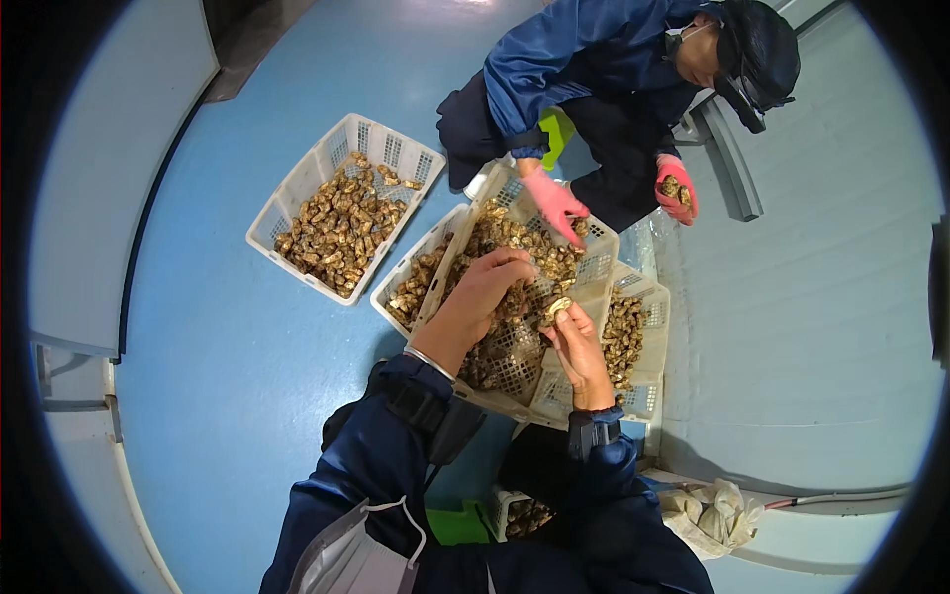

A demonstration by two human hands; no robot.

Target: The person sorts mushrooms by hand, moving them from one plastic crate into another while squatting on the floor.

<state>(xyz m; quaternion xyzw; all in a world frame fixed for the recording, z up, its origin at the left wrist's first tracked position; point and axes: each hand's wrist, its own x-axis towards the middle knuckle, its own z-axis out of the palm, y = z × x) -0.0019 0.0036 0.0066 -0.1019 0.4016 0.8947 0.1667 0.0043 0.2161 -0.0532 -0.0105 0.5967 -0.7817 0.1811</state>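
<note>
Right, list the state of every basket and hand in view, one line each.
Tilted basket: propped on other baskets, partly filled with brown pieces.
Left basket: flat on the blue floor, about half full.
Left hand: bare, fingers down in the tilted basket's pieces.
Right hand: bare, pinching one brown piece.
Co-worker's pink-gloved hand: reaching into the tilted basket.
Co-worker's other gloved hand: holding several pieces.

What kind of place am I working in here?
Probably a factory sorting floor: white slotted crates of small brass-coloured metal parts sit on a blue painted floor, and a co-worker's pink-gloved hand sorts too.
</note>
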